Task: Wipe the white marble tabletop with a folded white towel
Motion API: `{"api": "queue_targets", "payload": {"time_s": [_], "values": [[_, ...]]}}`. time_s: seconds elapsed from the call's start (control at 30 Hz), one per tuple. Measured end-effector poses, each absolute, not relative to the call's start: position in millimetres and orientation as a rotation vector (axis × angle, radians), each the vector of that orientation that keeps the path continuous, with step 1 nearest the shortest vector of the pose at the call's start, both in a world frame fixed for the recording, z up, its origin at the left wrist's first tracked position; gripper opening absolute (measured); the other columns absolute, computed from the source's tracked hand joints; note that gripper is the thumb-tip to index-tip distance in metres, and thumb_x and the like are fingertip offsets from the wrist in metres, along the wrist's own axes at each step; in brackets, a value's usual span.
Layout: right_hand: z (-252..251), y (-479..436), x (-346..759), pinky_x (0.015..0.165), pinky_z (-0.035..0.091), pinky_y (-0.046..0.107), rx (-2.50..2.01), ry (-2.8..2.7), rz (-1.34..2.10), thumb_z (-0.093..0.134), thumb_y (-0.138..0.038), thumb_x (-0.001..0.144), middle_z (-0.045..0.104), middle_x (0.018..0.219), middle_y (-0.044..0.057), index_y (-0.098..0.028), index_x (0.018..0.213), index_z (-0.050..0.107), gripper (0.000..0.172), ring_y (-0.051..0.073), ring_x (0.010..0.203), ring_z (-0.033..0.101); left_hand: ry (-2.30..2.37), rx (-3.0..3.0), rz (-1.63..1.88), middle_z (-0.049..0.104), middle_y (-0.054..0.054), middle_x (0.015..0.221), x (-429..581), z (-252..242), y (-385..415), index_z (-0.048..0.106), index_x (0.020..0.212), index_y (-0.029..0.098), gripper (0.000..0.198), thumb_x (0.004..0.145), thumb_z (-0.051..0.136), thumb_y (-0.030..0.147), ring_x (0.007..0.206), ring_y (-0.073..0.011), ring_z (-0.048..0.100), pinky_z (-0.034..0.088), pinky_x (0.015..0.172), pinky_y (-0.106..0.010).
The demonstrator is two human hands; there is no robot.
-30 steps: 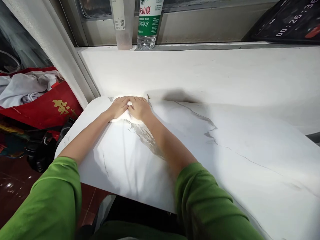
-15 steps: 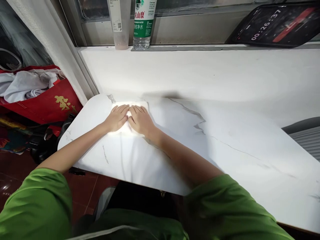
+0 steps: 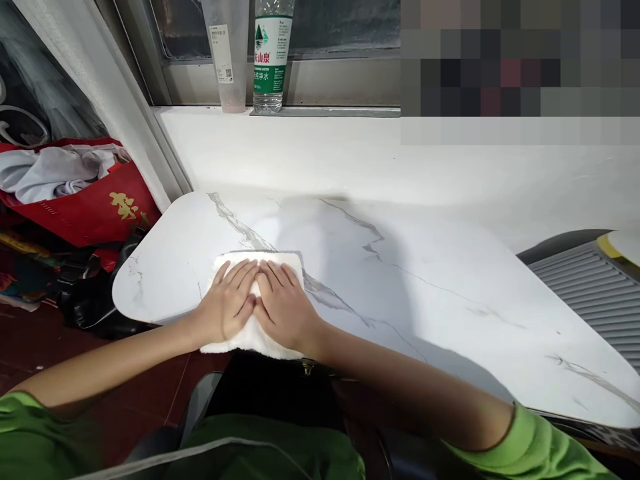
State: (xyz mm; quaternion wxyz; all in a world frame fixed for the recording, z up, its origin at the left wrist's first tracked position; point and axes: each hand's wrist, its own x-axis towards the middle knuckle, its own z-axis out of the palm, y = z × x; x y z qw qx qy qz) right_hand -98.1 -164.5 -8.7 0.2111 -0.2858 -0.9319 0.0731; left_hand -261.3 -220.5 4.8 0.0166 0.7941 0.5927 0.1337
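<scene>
Red, gold-printed bag [image 3: 95,210] far left; your left hand [image 3: 227,303], then your right hand [image 3: 285,310], lie flat, fingers extended, on a squarish white fabric cloth [image 3: 259,339] at the near edge of the grey-veined white worktop [image 3: 450,327].

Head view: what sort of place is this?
Likely a room in a home, though that's not certain: a marble-patterned table beneath a window, a water bottle on the ledge, and a red bag holding pale fabric.
</scene>
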Motion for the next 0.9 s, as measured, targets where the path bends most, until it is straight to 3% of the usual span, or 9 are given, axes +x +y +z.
{"api": "queue_targets", "payload": {"time_s": [0.13,0.4,0.67,0.9], "values": [[-6.0,-127.2,-115.0,0.117,0.028,0.047,-0.826,-2.551,0.317,0.039,-0.018,0.089,0.058,0.138,0.017,-0.010,0.122,0.055,0.037,0.027,0.133,0.047,1.892,2.423,0.367,0.043,-0.018,0.152,-272.0,4.4,-186.0,0.039,0.145,0.006,0.055,0.095,0.029,0.027,0.145,-0.0285,0.035,0.020,0.121,-0.052],[-10.3,-11.0,-149.2,0.104,0.037,0.040,-0.833,-2.494,0.237,0.045,-0.015,0.083,0.068,0.114,0.014,-0.014,0.108,0.058,0.029,0.027,0.112,0.058,2.021,2.370,0.326,0.042,-0.015,0.153,-292.6,5.4,-73.1,0.039,0.144,0.009,0.053,0.094,0.029,0.025,0.143,-0.0262,0.035,0.021,0.120,-0.049],[-10.8,58.2,-154.1,0.104,0.038,0.042,-1.029,-2.376,0.221,0.038,-0.012,0.086,0.068,0.113,0.013,-0.016,0.109,0.057,0.030,0.027,0.111,0.058,1.951,2.404,0.383,0.049,-0.010,0.149,-293.4,6.9,16.8,0.047,0.138,0.014,0.048,0.093,0.031,0.021,0.139,-0.0235,0.041,0.027,0.118,-0.043],[-8.5,64.0,-151.1,0.105,0.037,0.040,-1.068,-2.384,0.166,0.039,-0.012,0.088,0.068,0.114,0.012,-0.017,0.110,0.056,0.028,0.026,0.111,0.058,1.946,2.408,0.394,0.044,-0.011,0.153,-293.5,3.4,29.6,0.043,0.142,0.013,0.050,0.095,0.030,0.022,0.142,-0.0234,0.037,0.024,0.120,-0.045]]}}
